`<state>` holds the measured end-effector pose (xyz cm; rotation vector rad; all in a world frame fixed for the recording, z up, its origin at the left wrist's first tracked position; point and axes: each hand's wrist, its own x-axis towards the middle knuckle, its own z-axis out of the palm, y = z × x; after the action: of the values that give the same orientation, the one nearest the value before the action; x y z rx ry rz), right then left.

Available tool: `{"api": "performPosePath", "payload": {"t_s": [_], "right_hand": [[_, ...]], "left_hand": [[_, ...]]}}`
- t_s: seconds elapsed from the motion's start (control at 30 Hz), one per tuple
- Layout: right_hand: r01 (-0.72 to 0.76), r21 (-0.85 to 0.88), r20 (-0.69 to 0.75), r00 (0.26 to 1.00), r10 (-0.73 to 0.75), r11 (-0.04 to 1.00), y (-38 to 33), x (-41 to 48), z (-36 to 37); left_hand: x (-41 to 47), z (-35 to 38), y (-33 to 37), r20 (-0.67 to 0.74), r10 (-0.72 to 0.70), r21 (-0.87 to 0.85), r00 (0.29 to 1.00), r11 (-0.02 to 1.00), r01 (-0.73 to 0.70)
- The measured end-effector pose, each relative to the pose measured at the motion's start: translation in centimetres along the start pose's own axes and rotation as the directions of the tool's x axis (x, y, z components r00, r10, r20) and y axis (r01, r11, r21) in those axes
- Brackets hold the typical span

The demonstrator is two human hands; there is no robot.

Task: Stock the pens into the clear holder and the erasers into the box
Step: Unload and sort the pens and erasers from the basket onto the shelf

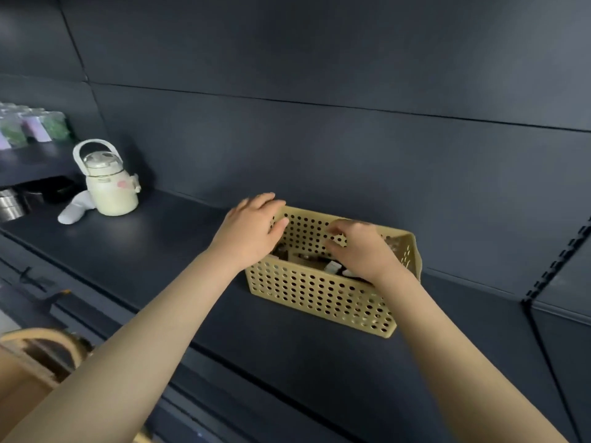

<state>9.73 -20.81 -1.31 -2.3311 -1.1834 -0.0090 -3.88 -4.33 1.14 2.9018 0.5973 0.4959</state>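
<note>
Your left hand (252, 228) lies over the left end of the yellow perforated basket (319, 298). Its fingers are spread and nearly straight, touching the far rim and back wall without plainly curling round them. Your right hand (358, 251) is over the middle of the basket with its fingers bunched and bent, the tips close to the back wall. You cannot tell from this view whether they pinch anything.

Below and between your hands, small dark and white items (332, 266) lie in the bottom of the basket. They are too blurred to sort into pens or erasers. The basket stands on a dark shelf (160, 251), its long side against the dark back panel (351, 155).

Well to the left on the same shelf stands a cream flask with a loop handle (110, 183), and a white object (75, 209) lies just beside its base. Farther left are metal tins (11, 204), with blurred jars (32, 126) on a higher ledge above them.
</note>
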Motion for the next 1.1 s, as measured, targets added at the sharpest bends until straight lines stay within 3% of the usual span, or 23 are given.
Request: {"api": "performPosePath", "payload": {"t_s": [0.17, 0.3, 0.53, 0.77, 1.1], "right_hand": [[-0.101, -0.058, 0.078, 0.991, 0.105, 0.993, 0.4, 0.3, 1.5], [-0.183, -0.020, 0.144, 0.972, 0.184, 0.983, 0.6, -1.2, 1.7], [-0.248, -0.052, 0.245, 0.936, 0.253, 0.967, -1.6, -4.0, 2.9], [-0.243, -0.082, 0.309, 0.916, 0.256, 0.967, -3.1, -3.9, 3.8], [-0.225, -0.148, 0.427, 0.864, 0.267, 0.963, -3.9, 1.6, 5.2]], "left_hand": [[2.8, 2.3, -1.8, 0.099, 0.088, -0.102, 0.991, 0.992, -0.078], [2.1, 3.8, -3.1, 0.197, 0.122, -0.060, 0.973, 0.992, -0.112], [0.3, 3.2, -5.3, 0.087, 0.261, 0.010, 0.961, 0.965, -0.263], [1.4, 3.6, -6.7, 0.061, 0.369, -0.175, 0.927, 0.919, -0.354], [1.2, 3.9, -6.5, 0.061, 0.324, -0.316, 0.944, 0.904, -0.289]]}}
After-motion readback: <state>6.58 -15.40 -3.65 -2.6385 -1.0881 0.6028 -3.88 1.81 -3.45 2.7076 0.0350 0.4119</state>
